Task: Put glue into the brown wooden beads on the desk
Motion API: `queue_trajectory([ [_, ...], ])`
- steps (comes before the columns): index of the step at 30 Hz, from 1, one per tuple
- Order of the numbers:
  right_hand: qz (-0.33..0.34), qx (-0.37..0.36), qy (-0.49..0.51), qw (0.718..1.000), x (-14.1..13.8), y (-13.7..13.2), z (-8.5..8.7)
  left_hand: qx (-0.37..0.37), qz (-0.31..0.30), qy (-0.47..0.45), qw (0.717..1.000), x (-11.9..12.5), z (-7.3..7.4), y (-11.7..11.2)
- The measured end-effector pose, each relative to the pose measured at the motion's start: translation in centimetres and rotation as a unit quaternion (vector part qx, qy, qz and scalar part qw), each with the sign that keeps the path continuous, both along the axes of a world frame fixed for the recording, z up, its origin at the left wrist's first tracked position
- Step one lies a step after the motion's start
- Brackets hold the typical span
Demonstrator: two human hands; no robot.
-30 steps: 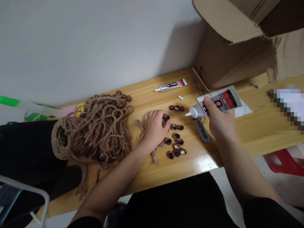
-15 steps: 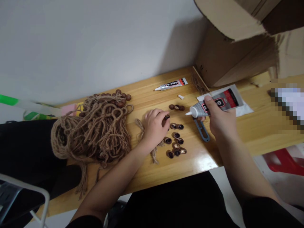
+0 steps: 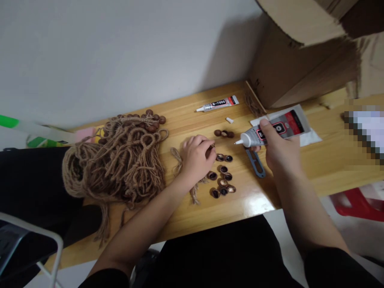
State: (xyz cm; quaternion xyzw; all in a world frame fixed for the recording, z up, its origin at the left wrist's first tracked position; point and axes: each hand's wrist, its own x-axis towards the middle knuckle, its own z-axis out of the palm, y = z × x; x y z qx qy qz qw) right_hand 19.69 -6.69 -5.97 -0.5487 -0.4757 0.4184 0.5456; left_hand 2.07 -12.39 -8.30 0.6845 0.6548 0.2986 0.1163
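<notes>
My right hand point(image 3: 280, 148) is closed round a large grey, black and red glue tube point(image 3: 270, 130). Its uncapped white nozzle points left toward my left hand. The fingers of my left hand point(image 3: 198, 156) pinch a brown nutshell half point(image 3: 213, 145), mostly hidden by the fingertips. Below that hand lies a short piece of jute cord point(image 3: 195, 194), partly covered. Several hollow nutshell halves point(image 3: 223, 169), dark or pale inside, sit between the two hands. A short row of brown nutshells point(image 3: 224, 133) lies just beyond them.
A heap of knotted jute cords point(image 3: 132, 160) with brown nuts point(image 3: 154, 120) covers the left. Toward the wall lie a small B-7000 tube point(image 3: 219, 104) and a white cap point(image 3: 229, 120). A grey-blue cutter point(image 3: 256, 164) lies under my right hand. A cardboard box point(image 3: 300, 68) stands back right.
The nutshell half in my left hand has tilted and shows less between the fingers. The glue tube stays in my right hand, its nozzle near the same spot. The view has shifted slightly.
</notes>
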Motion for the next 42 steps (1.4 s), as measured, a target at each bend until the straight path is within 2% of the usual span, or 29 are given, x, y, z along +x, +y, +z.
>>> queue_trajectory([
  [15, -0.025, -0.003, 0.001, 1.0, -0.1, 0.0, 0.08, 0.022, -0.003, 0.009, 1.0, 0.12, -0.04, -0.09],
  [24, -0.005, -0.005, -0.003, 1.0, 0.03, -0.03, -0.02, 0.032, -0.008, 0.011, 0.999, 0.0, -0.16, -0.02],
  [33, -0.005, 0.007, 0.035, 0.999, -0.27, 0.0, 0.13, 0.073, 0.019, -0.033, 0.997, -0.02, -0.54, 0.04],
  [42, -0.008, 0.003, 0.014, 1.0, -0.22, -0.15, 0.27, 0.065, 0.031, -0.056, 0.996, 0.01, -0.53, 0.07],
])
